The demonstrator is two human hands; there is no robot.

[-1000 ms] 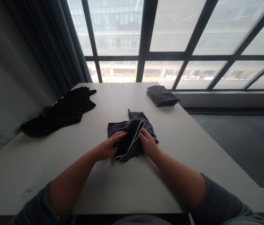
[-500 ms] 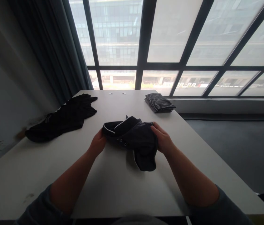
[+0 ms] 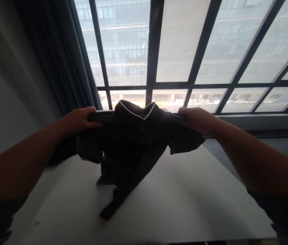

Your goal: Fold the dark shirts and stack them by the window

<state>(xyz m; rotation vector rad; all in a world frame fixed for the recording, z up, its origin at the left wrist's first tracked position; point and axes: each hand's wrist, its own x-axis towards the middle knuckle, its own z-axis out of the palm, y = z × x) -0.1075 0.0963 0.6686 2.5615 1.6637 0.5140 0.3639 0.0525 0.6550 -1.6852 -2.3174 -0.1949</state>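
A dark short-sleeved shirt point(image 3: 133, 143) hangs spread between the two hands over the near part of the table, its front facing the wearer of the camera. Taking the shirt's middle as the clock's centre, its collar point(image 3: 144, 114), edged in white, stands at 12, with a small button point(image 3: 141, 129) just beneath. One short sleeve droops at 9, the other at 3. The lowest end trails toward 7; whether it touches the table cannot be told.

At 10 the left hand point(image 3: 82, 119) pinches one shoulder between thumb and fingers. At 2 the right hand point(image 3: 195, 117) grips the other shoulder, its fingertips hidden.

The pale table point(image 3: 185, 197) spreads below, from 4 round to 8. At 9, partly hidden behind the shirt, lies a black garment point(image 3: 62, 151). A dark curtain point(image 3: 54, 51) hangs toward 11, and a black-framed window point(image 3: 179, 44) fills 12 to 2.
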